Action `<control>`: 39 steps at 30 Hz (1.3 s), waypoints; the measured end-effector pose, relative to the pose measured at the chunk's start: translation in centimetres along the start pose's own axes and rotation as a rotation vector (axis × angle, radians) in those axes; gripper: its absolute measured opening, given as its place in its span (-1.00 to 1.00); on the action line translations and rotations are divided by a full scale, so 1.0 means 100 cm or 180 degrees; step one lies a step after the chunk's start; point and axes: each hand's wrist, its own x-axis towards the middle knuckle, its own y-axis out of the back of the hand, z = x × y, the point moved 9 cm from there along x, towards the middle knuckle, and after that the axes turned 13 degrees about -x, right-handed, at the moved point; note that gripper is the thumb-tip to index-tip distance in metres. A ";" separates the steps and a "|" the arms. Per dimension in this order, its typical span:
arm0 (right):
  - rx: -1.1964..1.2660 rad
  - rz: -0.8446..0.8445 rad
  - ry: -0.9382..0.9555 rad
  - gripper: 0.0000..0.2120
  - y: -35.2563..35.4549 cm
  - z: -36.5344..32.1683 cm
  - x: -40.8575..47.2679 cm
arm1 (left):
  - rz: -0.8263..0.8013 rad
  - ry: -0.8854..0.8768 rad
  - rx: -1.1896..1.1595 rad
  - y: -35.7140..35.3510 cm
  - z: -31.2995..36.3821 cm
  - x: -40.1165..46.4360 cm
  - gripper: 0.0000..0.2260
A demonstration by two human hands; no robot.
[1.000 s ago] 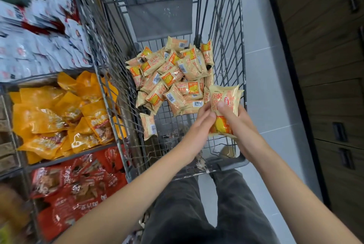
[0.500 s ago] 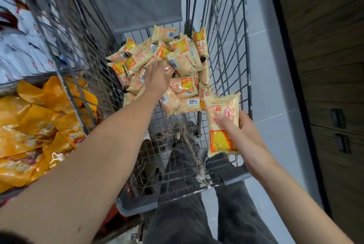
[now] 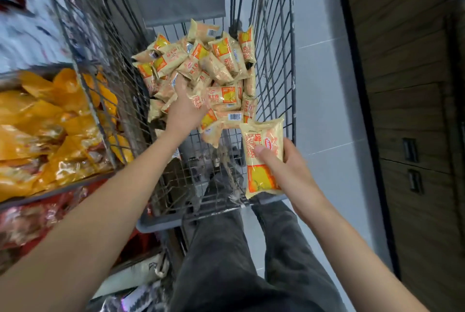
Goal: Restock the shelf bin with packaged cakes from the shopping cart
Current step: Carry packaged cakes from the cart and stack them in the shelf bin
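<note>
Left hand (image 3: 185,107) is down on the cake pile (image 3: 201,72) in the cart (image 3: 274,65), fingers spread, packets directly underneath. Right hand (image 3: 284,168) grips one cake packet (image 3: 261,158) upright, its long axis toward the pile.

Glossy plastic wraps the packaged cakes (image 3: 221,95); the shopping cart (image 3: 274,34) is dull grey wire metal.
</note>
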 end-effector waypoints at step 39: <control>-0.3337 -0.3899 0.3354 -0.51 -0.356 0.226 -0.552 | 0.6246 0.1229 -0.3004 0.031 -0.212 -0.995 -0.65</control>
